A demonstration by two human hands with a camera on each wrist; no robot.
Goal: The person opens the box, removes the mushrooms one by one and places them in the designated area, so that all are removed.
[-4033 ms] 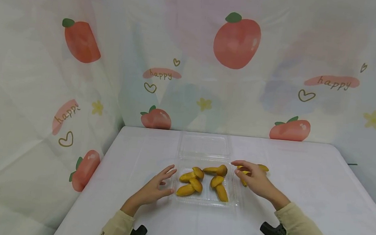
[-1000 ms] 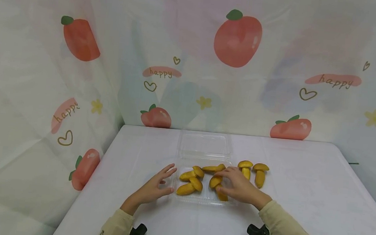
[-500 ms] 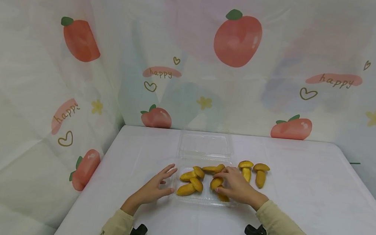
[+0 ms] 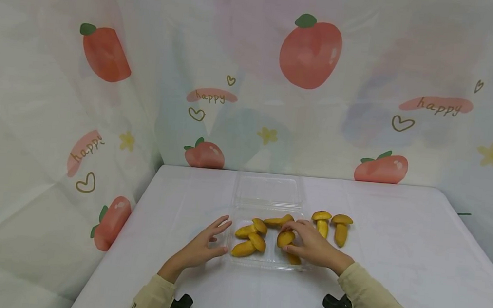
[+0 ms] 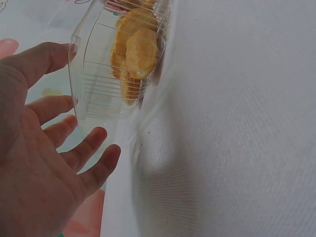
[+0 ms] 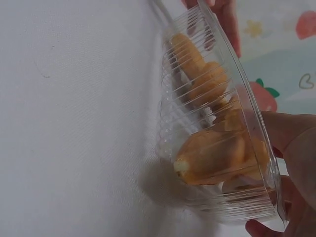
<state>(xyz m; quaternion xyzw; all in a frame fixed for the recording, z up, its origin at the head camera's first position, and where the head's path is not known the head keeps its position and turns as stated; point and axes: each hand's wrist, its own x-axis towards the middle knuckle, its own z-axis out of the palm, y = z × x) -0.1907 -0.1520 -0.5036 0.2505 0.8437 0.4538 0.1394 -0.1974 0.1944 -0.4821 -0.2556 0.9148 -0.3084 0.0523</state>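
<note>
Yellow mushrooms (image 4: 286, 239), clear box (image 4: 263, 265), "happy" lettering (image 4: 439, 107)

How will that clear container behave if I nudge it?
The clear container is probably light and a bit flexible, since its ribbed walls look thin. Being low and wide, it should slide across the white tabletop rather than tip. The mushrooms inside have rounded caps, so they may roll or shift.

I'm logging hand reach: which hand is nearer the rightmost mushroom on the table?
The right. The right hand is over the container's right side, just left of the rightmost mushroom; the left hand is farther off, at the container's left side.
</note>
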